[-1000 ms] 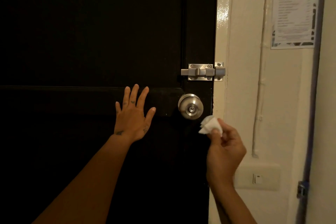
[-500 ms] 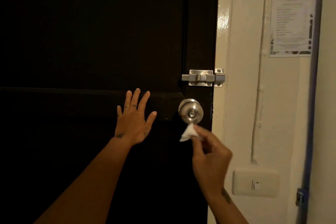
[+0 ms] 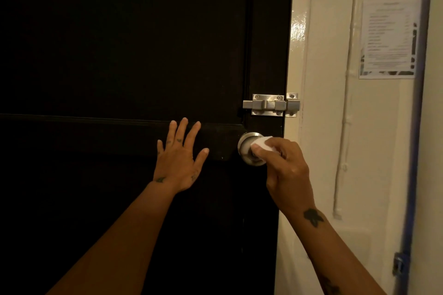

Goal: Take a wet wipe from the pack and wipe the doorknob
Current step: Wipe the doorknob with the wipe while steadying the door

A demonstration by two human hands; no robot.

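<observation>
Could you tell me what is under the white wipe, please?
The metal doorknob: the right hand presses the wipe onto it. The knob's left rim shows; its face is covered.

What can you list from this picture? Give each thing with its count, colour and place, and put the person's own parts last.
door: one, dark, fills the left.
doorknob: one, silver, right edge of door, partly covered.
slide bolt: one, silver, above the doorknob.
wet wipe: one, white, pressed on the doorknob.
wall: one, cream, right of door.
paper notice: one, white, upper right wall.
left hand: one, flat on the door, fingers spread.
right hand: one, holding the wet wipe.
</observation>
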